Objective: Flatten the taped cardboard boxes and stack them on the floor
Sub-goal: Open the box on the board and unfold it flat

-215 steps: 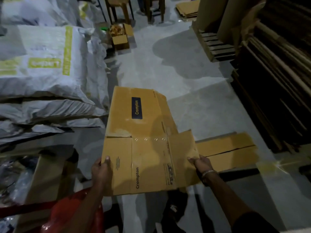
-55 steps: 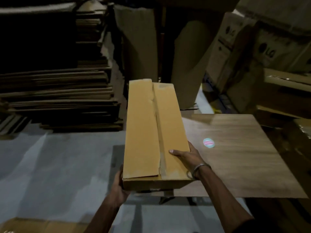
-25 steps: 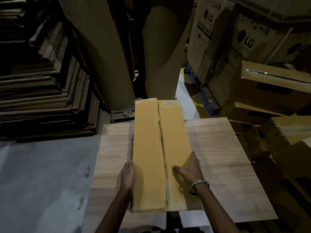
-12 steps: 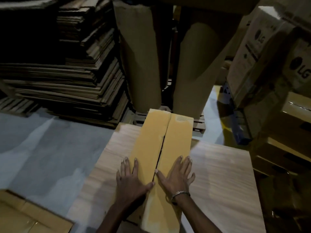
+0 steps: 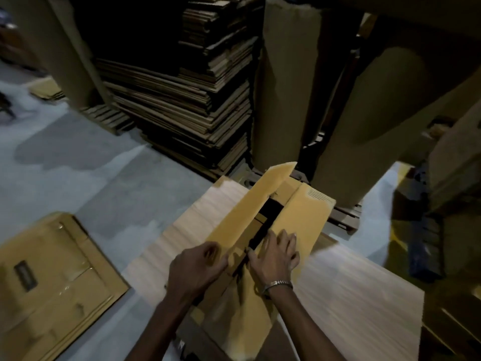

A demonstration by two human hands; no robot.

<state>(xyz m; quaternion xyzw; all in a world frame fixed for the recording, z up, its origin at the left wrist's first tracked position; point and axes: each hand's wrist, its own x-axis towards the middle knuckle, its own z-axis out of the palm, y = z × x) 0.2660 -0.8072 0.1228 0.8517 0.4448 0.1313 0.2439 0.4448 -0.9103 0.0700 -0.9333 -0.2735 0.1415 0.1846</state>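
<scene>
- Since half a second ago: top seam of the long yellow-brown cardboard box (image 5: 299, 220) split open; left flap (image 5: 250, 204) now lifted and tilted up, where both flaps lay flat and closed under two flat palms.
- Dark gap visible between the two flaps, running along the length of the box.
- Left hand (image 5: 194, 269) no longer flat: fingers curled round the near end of the raised left flap, gripping its edge.
- Right hand (image 5: 274, 254) on the right flap (image 5: 304, 217) beside the gap; fingers spread, tips at or just inside the split edge. Cannot tell whether curled under the flap edge or only pressing on it; motion blur there.
- Metal bracelet (image 5: 277, 284) on the right wrist.
- Box lying lengthwise on the pale wood-grain tabletop (image 5: 351, 308), near end toward the person, far end reaching the far edge of the tabletop.
- Flattened cardboard box (image 5: 54, 282) with shiny clear tape on the grey concrete floor (image 5: 78, 178), left of the tabletop, well apart from the box in hand.
- Tall stack of flattened cardboard sheets (image 5: 187, 100) behind, on the floor.
- Two upright brown cardboard rolls (image 5: 283, 87) just beyond the far end of the box, standing on a wooden pallet (image 5: 343, 217).
- Lighting dim; right margin of the view dark, contents unclear.
</scene>
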